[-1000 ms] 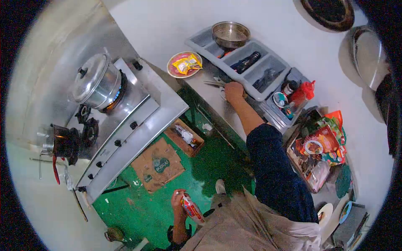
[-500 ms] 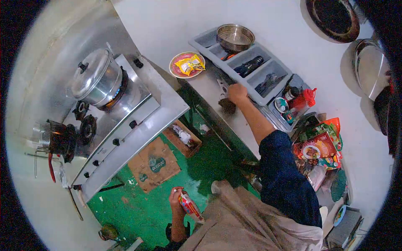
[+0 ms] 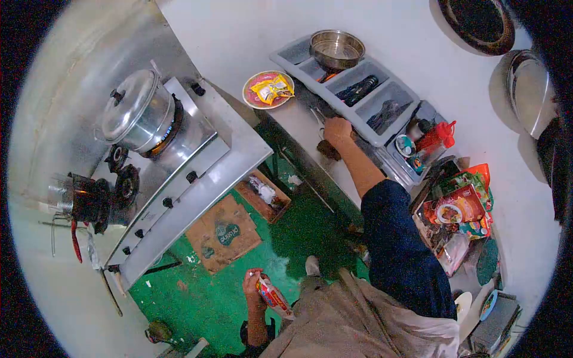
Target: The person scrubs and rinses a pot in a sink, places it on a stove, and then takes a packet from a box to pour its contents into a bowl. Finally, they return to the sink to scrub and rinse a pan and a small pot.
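Right hand [image 3: 337, 129] is out at full reach on the steel counter [image 3: 298, 128], knuckles up, fingers curled over a pair of scissors [image 3: 320, 122]. I see metal blades poking out past the fingertips toward the plate, and a dark handle loop under the heel of the hand, so the long axis runs roughly along the counter edge, away from the forearm. I can't tell if the fingers are actually clamped on them or just resting on top; the grip is hidden by the back of the hand. The grey cutlery tray [image 3: 382, 128] sits just beyond the knuckles, touching or nearly so. Left hand [image 3: 255, 285] is down by my hip, well apart from the counter, fingers wrapped firmly round a red and white packet [image 3: 273, 296], held tilted with its top end up near the thumb. So the scissors are nearer the right hand by a long way; the packet and the scissors are well apart. Readable text: the flattened cardboard box [image 3: 225, 232] on the green floor has a logo that looks like "pristine", not certain. Print on the packet is too small to read. Yellow sachet [image 3: 271, 89] on the pink plate [image 3: 255, 101], ahead-left of the right fingertips, also unreadable.
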